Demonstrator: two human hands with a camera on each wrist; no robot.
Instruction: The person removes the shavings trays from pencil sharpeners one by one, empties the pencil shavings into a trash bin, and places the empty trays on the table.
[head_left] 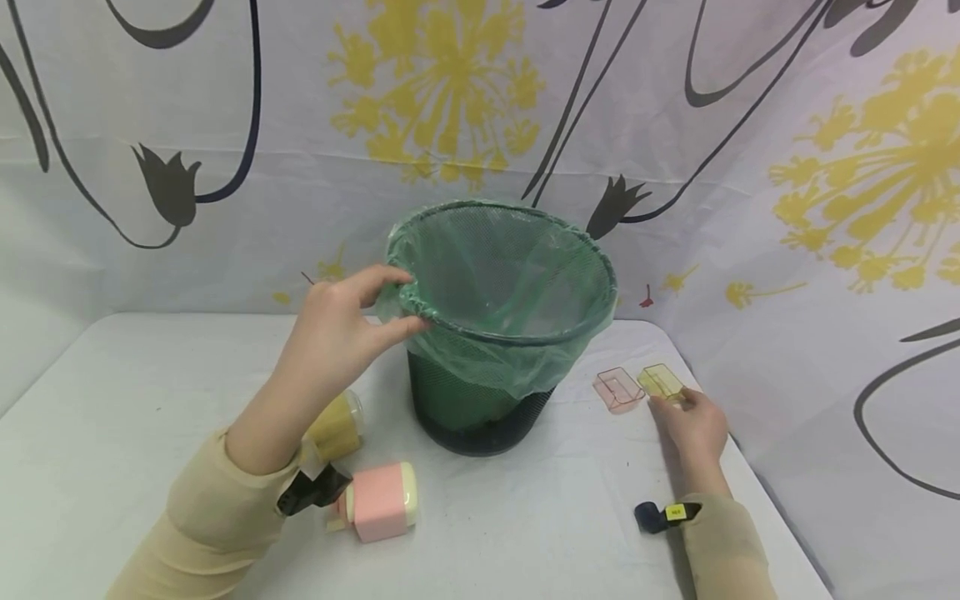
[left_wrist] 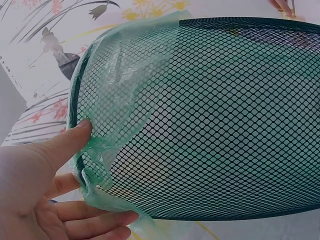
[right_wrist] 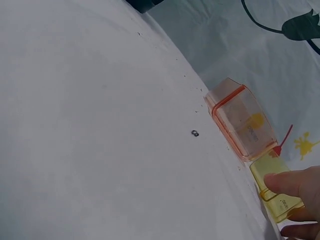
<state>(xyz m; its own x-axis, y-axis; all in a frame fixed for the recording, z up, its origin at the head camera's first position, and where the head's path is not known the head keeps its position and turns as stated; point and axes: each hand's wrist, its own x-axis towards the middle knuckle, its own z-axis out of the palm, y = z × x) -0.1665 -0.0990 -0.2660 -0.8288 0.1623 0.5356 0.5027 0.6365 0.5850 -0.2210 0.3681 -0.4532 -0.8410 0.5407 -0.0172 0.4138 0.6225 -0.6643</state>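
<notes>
A black mesh wastebasket (head_left: 487,450) stands on the white table, lined with a thin green plastic bag (head_left: 525,367) folded over its rim. My left hand (head_left: 337,325) pinches the rim and bag at the left side, thumb outside the mesh in the left wrist view. My right hand (head_left: 693,425) holds the near end of a clear yellow plastic box (right_wrist: 277,200) between thumb and fingers, at the table's right side. Beside that box lies a clear pink plastic box (right_wrist: 245,125), its edges reddish.
Near my left forearm sit a pink and cream pencil sharpener (head_left: 382,502) and a clear container with yellow contents (head_left: 337,427). A small dark ring-like bit (right_wrist: 195,133) lies on the table. Patterned cloth (head_left: 300,100) hangs behind and to the right.
</notes>
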